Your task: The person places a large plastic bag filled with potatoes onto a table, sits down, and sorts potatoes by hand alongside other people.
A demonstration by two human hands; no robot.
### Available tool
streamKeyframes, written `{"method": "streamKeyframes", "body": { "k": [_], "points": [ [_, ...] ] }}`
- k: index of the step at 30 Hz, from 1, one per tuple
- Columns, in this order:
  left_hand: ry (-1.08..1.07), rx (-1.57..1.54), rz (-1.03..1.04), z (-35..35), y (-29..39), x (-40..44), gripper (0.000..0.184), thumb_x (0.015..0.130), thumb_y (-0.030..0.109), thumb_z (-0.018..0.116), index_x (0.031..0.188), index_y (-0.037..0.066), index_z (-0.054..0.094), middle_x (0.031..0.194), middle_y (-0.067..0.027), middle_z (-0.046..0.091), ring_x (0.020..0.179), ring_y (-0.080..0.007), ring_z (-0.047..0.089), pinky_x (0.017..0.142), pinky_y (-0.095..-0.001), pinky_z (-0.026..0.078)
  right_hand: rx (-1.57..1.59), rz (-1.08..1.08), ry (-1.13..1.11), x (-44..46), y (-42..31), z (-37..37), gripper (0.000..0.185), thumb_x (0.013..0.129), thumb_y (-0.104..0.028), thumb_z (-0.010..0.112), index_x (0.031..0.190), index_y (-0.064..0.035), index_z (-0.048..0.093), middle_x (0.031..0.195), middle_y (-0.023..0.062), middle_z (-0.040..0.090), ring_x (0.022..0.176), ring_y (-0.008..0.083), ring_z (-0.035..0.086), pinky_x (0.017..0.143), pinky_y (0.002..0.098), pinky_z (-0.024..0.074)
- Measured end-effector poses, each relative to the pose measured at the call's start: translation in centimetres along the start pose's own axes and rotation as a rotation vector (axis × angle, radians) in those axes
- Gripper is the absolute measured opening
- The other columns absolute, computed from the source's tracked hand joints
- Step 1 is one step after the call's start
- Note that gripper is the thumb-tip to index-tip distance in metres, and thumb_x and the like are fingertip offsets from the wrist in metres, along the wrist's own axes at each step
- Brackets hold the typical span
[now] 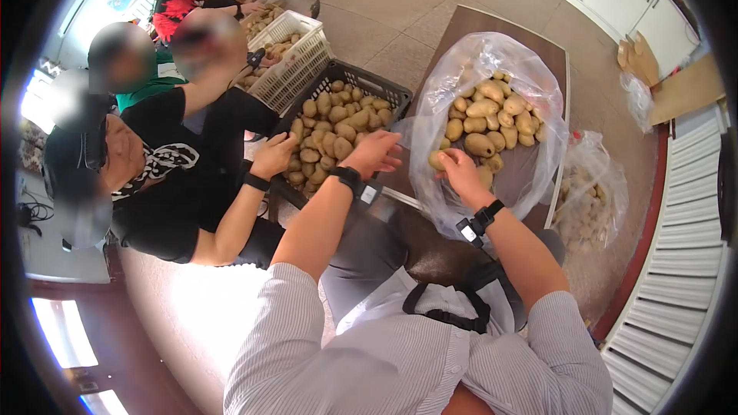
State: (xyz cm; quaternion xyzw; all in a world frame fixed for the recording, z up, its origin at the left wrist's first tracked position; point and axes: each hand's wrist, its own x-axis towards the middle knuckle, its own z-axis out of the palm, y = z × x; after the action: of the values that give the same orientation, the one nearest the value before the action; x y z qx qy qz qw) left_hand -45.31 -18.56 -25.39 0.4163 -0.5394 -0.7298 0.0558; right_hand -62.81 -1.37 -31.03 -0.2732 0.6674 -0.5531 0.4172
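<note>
My right hand (463,177) is closed on a potato (437,159) at the near left edge of a clear plastic bag (492,50). Inside the bag lies a heap of potatoes (492,115) on a dark brown board. My left hand (372,153) is over the near right part of a black crate (396,92) full of potatoes (330,119), its fingers apart and nothing in them. Each of my wrists wears a dark band with a small device.
A co-worker's hand (275,155) is at the crate's left side, close to my left hand. Further back, other people sit by white crates (296,69) of potatoes. Another plastic bag of potatoes (588,200) stands right of the board; a white radiator (676,261) lines the right.
</note>
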Motion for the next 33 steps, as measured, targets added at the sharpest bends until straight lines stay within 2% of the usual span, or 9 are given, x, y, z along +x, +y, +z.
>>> {"method": "streamKeyframes", "body": {
  "k": [4, 8, 10, 13, 16, 23, 26, 30, 33],
  "points": [
    [-0.168, -0.003, -0.089, 1.8, 0.1, -0.2, 0.049, 0.098, 0.042, 0.054, 0.130, 0.006, 0.048, 0.124, -0.0156, 0.058, 0.092, -0.0271, 0.067, 0.073, -0.0362, 0.055, -0.021, -0.053, -0.066, -0.5, -1.4, 2.9, 0.043, 0.099, -0.035, 0.053, 0.116, 0.0043, 0.060, 0.093, 0.0138, 0.068, 0.072, 0.0182, 0.066, 0.062, 0.0308, 0.0520],
    [-0.430, -0.154, -0.072, 1.6, -1.6, 1.1, 0.032, 0.100, 0.036, 0.053, 0.115, 0.008, 0.055, 0.103, -0.0110, 0.067, 0.079, -0.0224, 0.067, 0.066, -0.0309, 0.054, -0.148, -0.085, -0.142, -1.2, -3.6, 3.2, 0.046, 0.100, -0.043, 0.048, 0.106, 0.0003, 0.062, 0.080, 0.0131, 0.065, 0.062, 0.0192, 0.063, 0.059, 0.0343, 0.0488],
    [-0.346, -0.064, -0.076, 1.1, -1.6, 1.5, 0.030, 0.098, 0.033, 0.058, 0.114, 0.008, 0.056, 0.101, -0.0097, 0.066, 0.075, -0.0200, 0.066, 0.065, -0.0309, 0.054, -0.125, -0.055, -0.118, -1.1, -2.2, 2.4, 0.041, 0.098, -0.040, 0.052, 0.104, 0.0001, 0.061, 0.082, 0.0143, 0.067, 0.069, 0.0261, 0.065, 0.062, 0.0398, 0.0490],
    [-0.236, -0.015, -0.029, 1.0, -1.8, 1.2, 0.031, 0.095, 0.030, 0.061, 0.113, 0.006, 0.059, 0.100, -0.0075, 0.065, 0.072, -0.0173, 0.063, 0.065, -0.0303, 0.054, -0.789, -0.601, 0.171, -0.6, -1.9, 0.6, 0.028, 0.086, -0.021, 0.062, 0.106, -0.0013, 0.060, 0.100, 0.0205, 0.063, 0.096, 0.0396, 0.058, 0.081, 0.0487, 0.0466],
    [-0.011, 0.034, 0.116, -1.3, -3.6, 2.3, 0.031, 0.094, 0.029, 0.061, 0.113, 0.004, 0.061, 0.097, -0.0058, 0.065, 0.070, -0.0158, 0.062, 0.059, -0.0304, 0.054, -1.108, -0.716, 0.366, 0.2, -2.2, -2.5, 0.032, 0.075, -0.012, 0.064, 0.105, -0.0024, 0.060, 0.111, 0.0183, 0.058, 0.105, 0.0378, 0.054, 0.089, 0.0505, 0.0430],
    [0.331, 0.055, 0.057, -7.1, -6.1, 4.0, 0.020, 0.089, 0.025, 0.064, 0.094, 0.005, 0.066, 0.078, -0.0063, 0.063, 0.069, -0.0180, 0.063, 0.057, -0.0305, 0.052, -1.399, -0.365, 0.269, 1.9, 1.1, -7.8, 0.048, 0.083, -0.005, 0.058, 0.130, -0.0115, 0.051, 0.127, 0.0169, 0.052, 0.117, 0.0375, 0.051, 0.092, 0.0492, 0.0428],
    [0.342, 0.431, 0.351, -11.6, -11.3, 7.8, 0.019, 0.076, 0.023, 0.069, 0.080, 0.004, 0.067, 0.078, -0.0125, 0.064, 0.074, -0.0262, 0.065, 0.066, -0.0360, 0.053, -1.420, -0.299, 0.221, 2.0, 0.2, -7.5, 0.045, 0.086, -0.009, 0.060, 0.130, -0.0115, 0.050, 0.128, 0.0160, 0.052, 0.117, 0.0374, 0.052, 0.091, 0.0486, 0.0432],
    [0.498, 0.066, 0.224, -12.3, -11.4, 8.3, 0.024, 0.070, 0.027, 0.072, 0.083, 0.007, 0.069, 0.086, -0.0137, 0.067, 0.089, -0.0320, 0.065, 0.078, -0.0415, 0.053, -1.417, -0.272, 0.237, 2.6, 0.5, -7.4, 0.048, 0.085, -0.011, 0.064, 0.130, -0.0113, 0.049, 0.127, 0.0154, 0.053, 0.115, 0.0373, 0.052, 0.090, 0.0483, 0.0432],
    [0.550, 0.163, 0.248, -14.5, -13.8, 10.1, 0.027, 0.072, 0.032, 0.071, 0.087, 0.009, 0.071, 0.092, -0.0121, 0.069, 0.094, -0.0308, 0.066, 0.080, -0.0414, 0.053, -1.408, -0.272, 0.215, 2.0, 0.0, -7.4, 0.054, 0.082, -0.012, 0.070, 0.131, -0.0109, 0.047, 0.126, 0.0151, 0.053, 0.114, 0.0368, 0.054, 0.090, 0.0481, 0.0428]
  ]
}}
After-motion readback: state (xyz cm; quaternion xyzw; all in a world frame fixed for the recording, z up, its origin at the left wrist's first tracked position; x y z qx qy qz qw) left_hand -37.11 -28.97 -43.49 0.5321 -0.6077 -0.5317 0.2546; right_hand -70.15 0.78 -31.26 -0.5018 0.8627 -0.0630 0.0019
